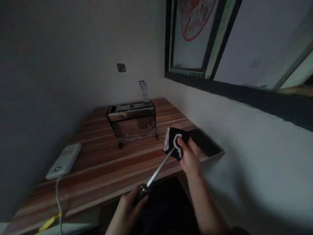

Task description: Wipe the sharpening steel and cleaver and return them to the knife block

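Black piece, white-trimmed, in the pinch of right grip, metal-shafted tool firm in left grip

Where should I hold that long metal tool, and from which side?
The long metal tool is probably best held by its dark handle, coming from the near end, as the left hand does: its thin shaft points away, toward the dark, white-edged piece in the right hand.
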Motion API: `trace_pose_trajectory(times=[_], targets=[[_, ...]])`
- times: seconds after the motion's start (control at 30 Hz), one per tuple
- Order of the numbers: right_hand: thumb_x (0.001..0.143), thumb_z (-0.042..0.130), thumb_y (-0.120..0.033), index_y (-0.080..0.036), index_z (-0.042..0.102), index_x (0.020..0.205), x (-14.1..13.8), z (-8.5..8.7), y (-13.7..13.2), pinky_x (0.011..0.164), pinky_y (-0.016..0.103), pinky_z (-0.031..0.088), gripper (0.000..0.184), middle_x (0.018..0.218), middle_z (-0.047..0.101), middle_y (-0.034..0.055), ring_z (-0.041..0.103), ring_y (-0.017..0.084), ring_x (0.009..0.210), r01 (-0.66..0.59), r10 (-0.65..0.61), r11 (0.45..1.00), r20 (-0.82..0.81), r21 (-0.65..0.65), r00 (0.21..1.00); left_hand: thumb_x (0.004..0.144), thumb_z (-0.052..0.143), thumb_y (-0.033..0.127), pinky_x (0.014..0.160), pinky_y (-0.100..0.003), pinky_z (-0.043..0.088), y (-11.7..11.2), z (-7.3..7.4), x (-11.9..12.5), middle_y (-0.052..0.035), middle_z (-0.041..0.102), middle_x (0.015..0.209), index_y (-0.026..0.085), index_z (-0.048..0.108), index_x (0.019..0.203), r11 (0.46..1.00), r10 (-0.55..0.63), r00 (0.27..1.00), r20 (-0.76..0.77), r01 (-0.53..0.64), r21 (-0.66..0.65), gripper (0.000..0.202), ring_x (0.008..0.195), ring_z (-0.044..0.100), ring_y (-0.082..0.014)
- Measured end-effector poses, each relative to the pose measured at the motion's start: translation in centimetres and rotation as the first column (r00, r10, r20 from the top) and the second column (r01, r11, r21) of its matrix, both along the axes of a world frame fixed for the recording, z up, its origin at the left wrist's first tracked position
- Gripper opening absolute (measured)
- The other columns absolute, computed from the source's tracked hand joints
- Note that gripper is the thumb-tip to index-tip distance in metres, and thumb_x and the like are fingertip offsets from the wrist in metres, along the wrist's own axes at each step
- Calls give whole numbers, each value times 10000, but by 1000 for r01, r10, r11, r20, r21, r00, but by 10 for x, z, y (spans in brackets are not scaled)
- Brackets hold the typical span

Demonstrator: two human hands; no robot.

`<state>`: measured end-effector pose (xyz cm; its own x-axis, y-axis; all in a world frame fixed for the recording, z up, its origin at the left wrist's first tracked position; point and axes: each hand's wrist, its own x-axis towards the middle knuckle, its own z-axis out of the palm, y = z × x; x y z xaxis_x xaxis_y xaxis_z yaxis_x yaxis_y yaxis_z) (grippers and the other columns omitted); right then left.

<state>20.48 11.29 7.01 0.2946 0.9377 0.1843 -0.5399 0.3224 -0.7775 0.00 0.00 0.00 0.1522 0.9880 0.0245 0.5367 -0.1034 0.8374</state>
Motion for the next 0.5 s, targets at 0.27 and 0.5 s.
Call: trace_pose_trajectory(times=[0.27,0.5], targets=[[622,786,-393,-194,668,837,7,-2,0,644,282,575,316,741,719,-17,686,150,673,-32,31,999,-74,-14,997,847,523,411,594,-193,434,0,16,10,-14,660,694,150,649,885,999,23,999,-46,-24,-34,292,659,601,-165],[588,800,-433,-180,656,783,4,1,2,591,298,577,350,685,695,-22,662,142,584,-22,23,1000,-52,15,998,876,503,383,613,-198,405,4,20,14,-8,642,716,158,617,877,998,-39,999,-31,38,-45,252,679,579,-153]])
